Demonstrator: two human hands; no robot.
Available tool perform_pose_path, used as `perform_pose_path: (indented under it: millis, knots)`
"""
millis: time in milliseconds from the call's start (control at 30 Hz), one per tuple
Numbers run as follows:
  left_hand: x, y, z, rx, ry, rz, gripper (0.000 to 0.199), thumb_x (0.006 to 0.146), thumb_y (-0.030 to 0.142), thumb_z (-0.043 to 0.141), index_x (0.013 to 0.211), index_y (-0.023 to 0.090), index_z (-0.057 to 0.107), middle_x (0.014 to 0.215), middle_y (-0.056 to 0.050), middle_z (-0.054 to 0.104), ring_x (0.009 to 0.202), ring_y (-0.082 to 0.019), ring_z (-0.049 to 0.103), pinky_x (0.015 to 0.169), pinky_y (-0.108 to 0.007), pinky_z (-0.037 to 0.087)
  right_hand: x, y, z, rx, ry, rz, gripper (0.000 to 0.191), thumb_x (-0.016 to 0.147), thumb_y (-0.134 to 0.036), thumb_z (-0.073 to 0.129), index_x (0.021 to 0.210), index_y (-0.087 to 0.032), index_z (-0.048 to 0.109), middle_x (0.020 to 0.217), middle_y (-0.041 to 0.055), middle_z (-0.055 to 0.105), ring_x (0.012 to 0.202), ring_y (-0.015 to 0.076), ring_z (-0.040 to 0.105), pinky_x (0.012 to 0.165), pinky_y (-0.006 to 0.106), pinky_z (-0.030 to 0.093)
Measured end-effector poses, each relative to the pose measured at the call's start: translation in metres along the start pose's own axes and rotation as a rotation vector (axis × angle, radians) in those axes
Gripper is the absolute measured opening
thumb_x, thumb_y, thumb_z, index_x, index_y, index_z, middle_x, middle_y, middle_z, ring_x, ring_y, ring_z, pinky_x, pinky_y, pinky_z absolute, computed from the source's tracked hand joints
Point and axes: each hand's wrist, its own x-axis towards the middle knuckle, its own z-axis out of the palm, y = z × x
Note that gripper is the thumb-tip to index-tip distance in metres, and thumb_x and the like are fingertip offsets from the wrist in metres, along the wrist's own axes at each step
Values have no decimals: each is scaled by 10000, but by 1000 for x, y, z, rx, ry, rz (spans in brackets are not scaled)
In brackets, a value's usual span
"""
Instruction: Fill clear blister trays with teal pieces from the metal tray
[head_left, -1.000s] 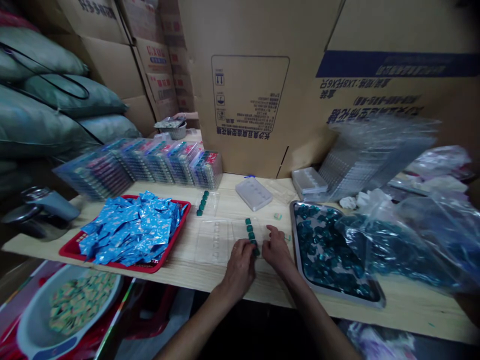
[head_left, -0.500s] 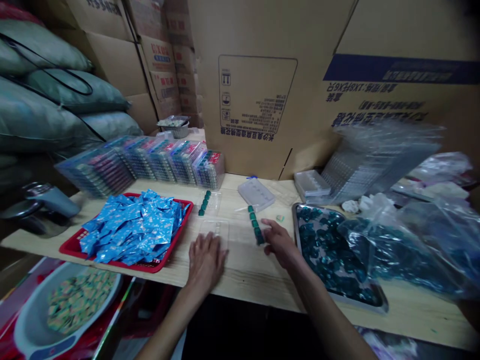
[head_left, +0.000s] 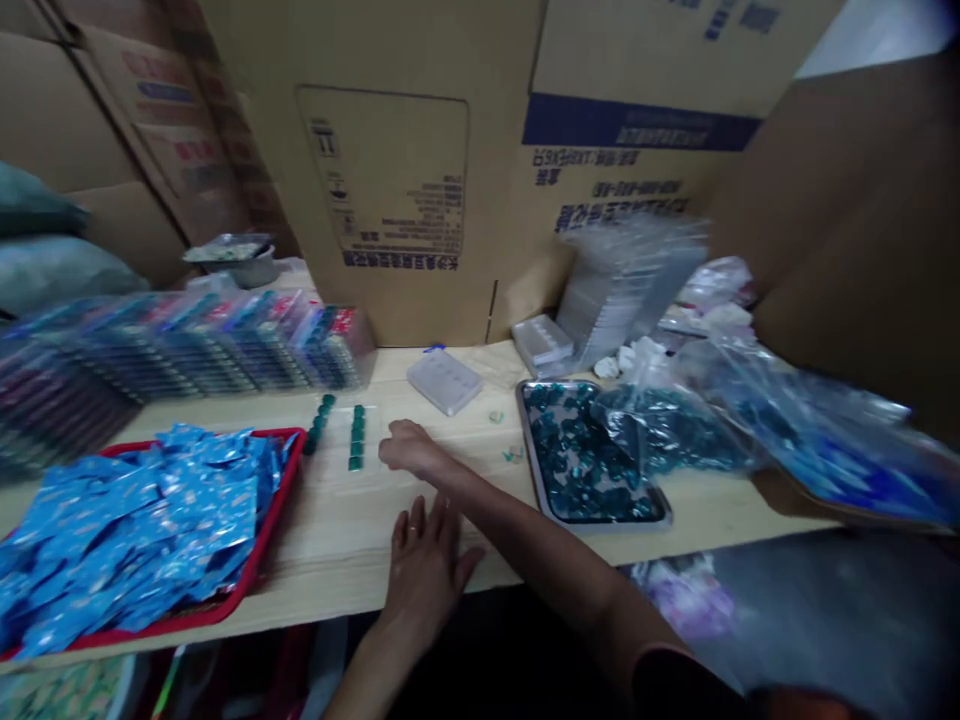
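My right hand (head_left: 411, 450) is curled closed over the middle of the wooden table, just right of a row of dark green wrapped pieces (head_left: 356, 438) lying in a clear plastic tray (head_left: 373, 425). What its fingers hold, if anything, is hidden. A second green row (head_left: 321, 422) stands to the left of that one. Closer to the table's front edge, my left hand (head_left: 426, 562) lies with fingers spread, a ring on one, holding nothing; my right forearm passes just beyond it. A frosted plastic case (head_left: 444, 380) rests farther back.
At left is a red basket (head_left: 259, 545) of blue packets, with stacked filled boxes (head_left: 330, 350) behind. A metal tray (head_left: 531, 455) of green pieces stands right, partly under a clear bag (head_left: 675, 430). Nested clear trays (head_left: 622, 290) lean against the cardboard (head_left: 390, 310).
The view has swung right. My right hand has moved left across the table, and the green row that was beside it now lies in the clear tray. My left hand has moved off the plastic.
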Motion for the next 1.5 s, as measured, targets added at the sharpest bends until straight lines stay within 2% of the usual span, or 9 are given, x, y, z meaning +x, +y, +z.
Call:
perform_pose_path:
  millis: [200,367,533,667,767,867,1033,1233,1500]
  knots:
    - [31,8,-10,89,-27,-56,654,931,522,502,1482,177,426,1521,-156,439,1389,-437,368,1063,-558,339,-60,18,-118,-519,39,153,355,728,-36,559,1064,-122,637,1133,196,618,1159,323,567,1008,462,419]
    - [43,20,-11,64,-35,-87,677,935,532,490,1495,163,394,1533,-158,420,1397,-429,352,1082,-555,308,-105,58,-190,-1228,-42,349,587,848,-147,509,1423,-246,443,1305,192,503,1099,339,610,868,444,483]
    - [34,23,-1,-86,61,-127,670,884,526,582,1416,131,476,1472,-174,497,1365,-439,390,1068,-575,318,-110,94,-207,-1104,89,295,416,844,-103,453,1232,-200,567,1064,129,611,862,242,661,757,332,472]
    - [28,23,-6,-303,380,-161,459,896,422,577,1273,161,573,1364,-163,596,1334,-386,447,1087,-588,291,-112,105,-219,-721,402,187,360,805,-115,462,1141,-181,573,858,44,610,760,186,600,739,296,455]
    - [41,31,-20,-674,431,-156,335,917,409,531,1143,183,633,1222,-138,670,1173,-302,591,1025,-508,409,-118,98,-210,-236,423,84,326,789,-190,470,1105,-204,549,743,-28,518,612,135,497,608,250,437]
    - [69,45,-28,-1182,203,-218,395,886,471,567,1136,179,654,1090,-109,719,939,-232,685,860,-392,527,-122,84,-178,155,182,-3,325,781,-252,493,1102,-219,536,753,-40,523,583,109,469,543,216,410]
    - [102,54,-22,-1543,204,-361,408,702,344,798,1056,153,725,958,-67,753,831,-162,684,776,-267,535,-112,74,-129,194,106,-45,372,754,-214,516,1115,-216,607,803,-20,585,573,86,465,530,202,372]
    - [97,17,-27,-1864,142,-606,284,674,114,798,951,103,738,859,-85,751,714,-117,686,731,-213,555,-103,81,-113,393,149,70,327,787,-254,510,1094,-190,602,718,-40,545,529,82,471,497,200,361]
    - [98,-22,-37,-1778,211,-529,319,594,192,860,882,115,747,886,-77,731,788,-136,667,761,-231,535,-116,74,-72,-271,45,-160,349,783,-42,460,1051,-187,629,971,56,634,911,170,599,856,312,464]
